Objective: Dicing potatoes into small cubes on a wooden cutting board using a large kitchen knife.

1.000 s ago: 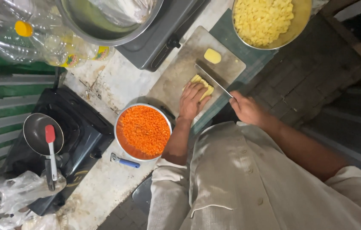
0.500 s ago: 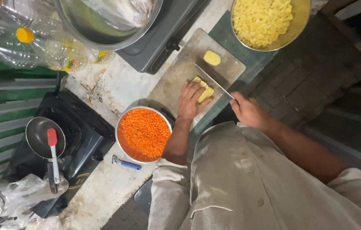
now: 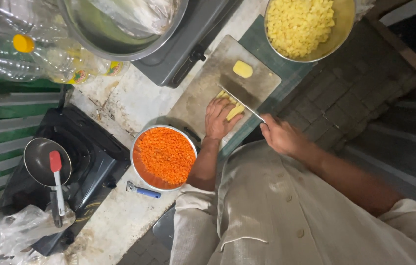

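Left hand (image 3: 220, 118) pins potato piece (image 3: 234, 111) on cutting board (image 3: 203, 88); right hand (image 3: 279, 135) grips knife (image 3: 240, 101), blade on potato.

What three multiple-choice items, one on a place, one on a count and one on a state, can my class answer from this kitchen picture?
1. Where is the bowl of orange diced vegetable?
A. beside the cutting board, near the person's left arm
B. on the black stove
C. on the floor

2. How many yellow bottle caps show at top left?
A. one
B. three
C. six

3. What is the right hand doing?
A. resting open
B. gripping a knife
C. holding a spoon

Answers:
1 A, the bowl sits next to the board.
2 B, three caps are visible.
3 B, the blade lies across the yellow piece under the left hand.
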